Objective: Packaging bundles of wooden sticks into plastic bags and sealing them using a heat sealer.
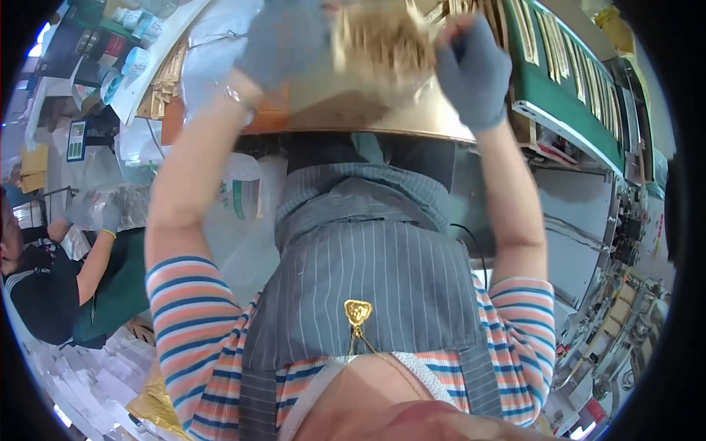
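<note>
A bundle of thin tan strips [386, 44], blurred by motion, is between my two hands above the table top [316, 114], with a shadow below it. My left hand [283, 44], in a grey glove and badly smeared, is closed at the bundle's left side. At its right edge my right hand [474, 70], also in a grey glove with bare fingertips, has its fingers curled against the strips. What the strips are made of cannot be told. More loose tan strips [478, 9] lie just beyond the right hand.
A green rack [559, 110] with rows of tan strips stands along the right. On the left are a clear plastic bag [213, 59], a stack of strips [168, 81] and a shelf edge with white-and-blue containers [136, 60]. A co-worker's gloved hand [107, 209] handles clear plastic at far left.
</note>
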The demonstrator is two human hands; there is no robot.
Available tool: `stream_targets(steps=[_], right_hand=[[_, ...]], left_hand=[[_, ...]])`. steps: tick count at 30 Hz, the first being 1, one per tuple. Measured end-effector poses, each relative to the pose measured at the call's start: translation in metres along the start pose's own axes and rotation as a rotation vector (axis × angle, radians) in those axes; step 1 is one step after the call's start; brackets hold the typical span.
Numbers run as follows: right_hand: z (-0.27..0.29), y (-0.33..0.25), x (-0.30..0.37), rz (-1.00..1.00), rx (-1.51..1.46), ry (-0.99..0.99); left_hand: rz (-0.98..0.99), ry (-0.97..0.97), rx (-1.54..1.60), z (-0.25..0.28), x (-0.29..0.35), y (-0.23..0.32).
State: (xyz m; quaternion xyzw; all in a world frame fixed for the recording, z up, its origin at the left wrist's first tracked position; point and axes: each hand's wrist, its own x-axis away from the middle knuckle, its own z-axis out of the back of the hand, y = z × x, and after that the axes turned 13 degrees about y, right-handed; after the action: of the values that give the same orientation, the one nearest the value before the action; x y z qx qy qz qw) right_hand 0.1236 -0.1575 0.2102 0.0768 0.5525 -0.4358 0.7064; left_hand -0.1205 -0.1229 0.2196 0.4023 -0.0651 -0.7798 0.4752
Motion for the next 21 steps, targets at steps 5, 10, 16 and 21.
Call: stream_targets(steps=[5,10,16,21], right_hand=[[0.032,-0.001,-0.092,-0.297,0.060,-0.403],[-0.014,0.073,-0.075,-0.283,0.205,-0.526],[0.002,0.020,-0.106,0.086,0.039,-0.203],[-0.034,0.033,-0.064,-0.019,-0.184,-0.486]], left_hand=[[0.206,-0.409,0.036,0.030,-0.050,0.025],[-0.080,-0.111,-0.023,0.011,-0.059,0.001],[0.396,-0.217,0.493,0.041,-0.066,0.052],[0.121,-0.036,0.483,0.030,-0.061,0.036]])
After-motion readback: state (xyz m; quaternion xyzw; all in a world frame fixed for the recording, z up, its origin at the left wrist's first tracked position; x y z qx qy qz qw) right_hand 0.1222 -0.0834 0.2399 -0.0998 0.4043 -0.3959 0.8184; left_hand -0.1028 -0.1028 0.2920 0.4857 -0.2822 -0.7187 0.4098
